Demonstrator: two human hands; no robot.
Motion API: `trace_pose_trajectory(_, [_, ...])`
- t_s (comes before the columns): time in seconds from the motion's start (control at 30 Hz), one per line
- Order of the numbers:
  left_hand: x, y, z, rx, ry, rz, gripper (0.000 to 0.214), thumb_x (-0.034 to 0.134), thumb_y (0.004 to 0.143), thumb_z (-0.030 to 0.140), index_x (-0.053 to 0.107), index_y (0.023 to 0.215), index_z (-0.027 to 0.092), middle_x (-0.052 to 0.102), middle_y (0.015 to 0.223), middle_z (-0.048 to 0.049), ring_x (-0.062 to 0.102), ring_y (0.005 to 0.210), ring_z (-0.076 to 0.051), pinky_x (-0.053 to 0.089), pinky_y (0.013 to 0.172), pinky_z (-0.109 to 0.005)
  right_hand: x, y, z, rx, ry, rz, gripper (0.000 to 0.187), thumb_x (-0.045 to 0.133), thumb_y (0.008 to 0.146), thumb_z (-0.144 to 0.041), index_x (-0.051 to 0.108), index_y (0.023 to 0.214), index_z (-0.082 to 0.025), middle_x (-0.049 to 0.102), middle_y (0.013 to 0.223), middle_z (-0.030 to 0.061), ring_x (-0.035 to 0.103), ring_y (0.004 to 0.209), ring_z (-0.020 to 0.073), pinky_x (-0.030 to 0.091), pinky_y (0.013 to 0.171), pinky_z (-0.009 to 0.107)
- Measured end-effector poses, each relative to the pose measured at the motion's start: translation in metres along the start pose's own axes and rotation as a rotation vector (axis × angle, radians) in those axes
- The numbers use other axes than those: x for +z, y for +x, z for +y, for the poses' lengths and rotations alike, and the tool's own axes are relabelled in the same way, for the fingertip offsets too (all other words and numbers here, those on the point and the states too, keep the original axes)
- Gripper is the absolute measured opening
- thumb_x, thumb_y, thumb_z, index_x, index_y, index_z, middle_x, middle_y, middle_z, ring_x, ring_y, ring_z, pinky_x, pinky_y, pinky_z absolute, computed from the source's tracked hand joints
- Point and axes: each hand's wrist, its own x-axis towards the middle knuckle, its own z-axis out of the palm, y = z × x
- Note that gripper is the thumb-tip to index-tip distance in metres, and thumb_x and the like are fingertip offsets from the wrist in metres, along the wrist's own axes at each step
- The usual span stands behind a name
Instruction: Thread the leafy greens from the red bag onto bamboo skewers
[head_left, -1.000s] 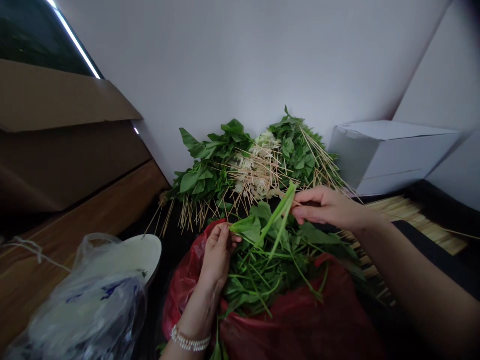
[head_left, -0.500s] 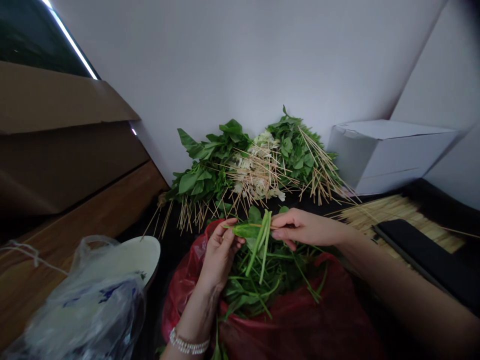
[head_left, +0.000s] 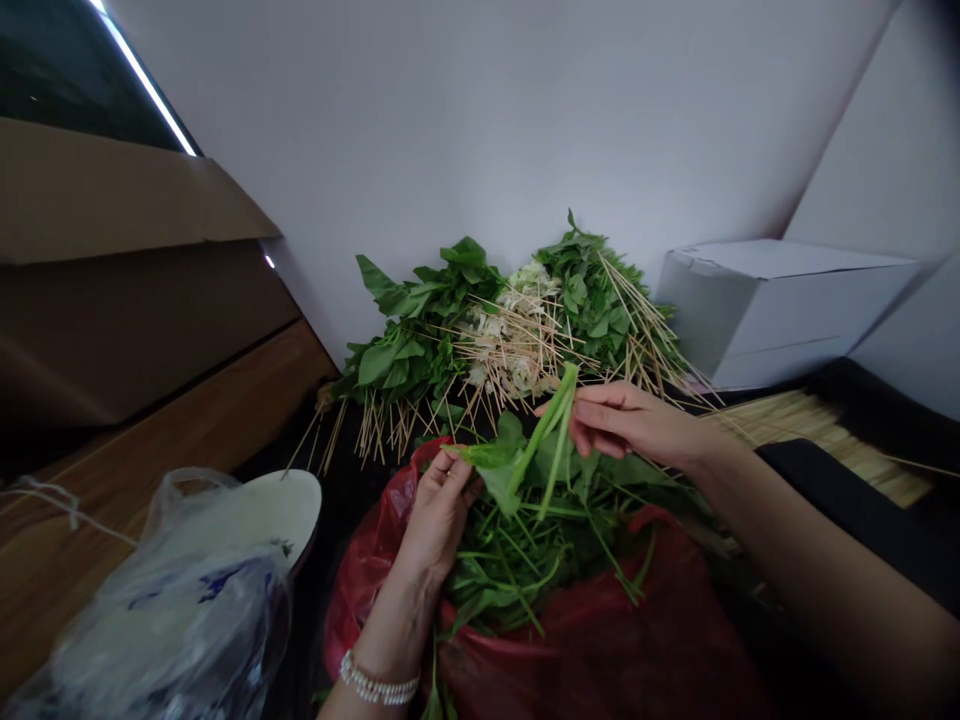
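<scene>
Over a red plastic bag (head_left: 637, 640) of loose leafy greens (head_left: 517, 570), both of my hands are raised. My left hand (head_left: 436, 500) is closed, pinching the tip of a green leaf (head_left: 487, 455) between thumb and fingers. My right hand (head_left: 622, 425) is closed beside the top of a folded pair of pale green stems (head_left: 551, 430), which hang down from its fingertips. A thin bamboo skewer showed at those fingers a moment ago; now the stems and fingers mostly cover it. Leaves hang between the two hands.
Behind the bag lie piles of skewered greens (head_left: 397, 340) and pale, whitish skewered vegetables (head_left: 517, 330). Loose bamboo skewers (head_left: 810, 430) and a dark flat case (head_left: 847, 510) are at right, before a white box (head_left: 795, 310). At left are a white bowl (head_left: 304, 500), clear plastic (head_left: 172, 620) and cardboard (head_left: 120, 330).
My right hand has moved up and to the right, lifting and tilting the stems with it. The leaf now spreads wider between the hands. My left hand stays almost in place.
</scene>
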Motion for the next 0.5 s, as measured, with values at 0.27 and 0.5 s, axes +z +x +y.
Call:
trace_pose_trajectory(0.27, [0.0083, -0.0050, 0.0025, -0.017, 0.055, 0.007, 0.037, 0.092, 0.057, 0.029, 0.061, 0.073, 0.017, 0.064, 0.064, 0.0054, 0.057, 0.056, -0.007, 0.046, 0.057, -0.017, -0.0004, 0.0026, -0.0042, -0.001, -0.264, -0.029, 0.043, 0.049, 0.096, -0.049, 0.059, 0.068, -0.018, 0.054, 0.065, -0.0020, 0.040, 0.053, 0.0077, 0.029, 0.051, 0.024])
trace_pose_trajectory(0.5, [0.0082, -0.0060, 0.0044, -0.035, 0.117, 0.029, 0.036, 0.089, 0.061, 0.032, 0.058, 0.073, 0.018, 0.060, 0.061, 0.0068, 0.055, 0.052, -0.007, 0.044, 0.053, -0.016, 0.0070, 0.0019, -0.0083, -0.007, -0.334, -0.077, 0.037, 0.049, 0.097, -0.041, 0.056, 0.069, -0.018, 0.052, 0.062, -0.0034, 0.040, 0.055, 0.0085, 0.030, 0.054, 0.024])
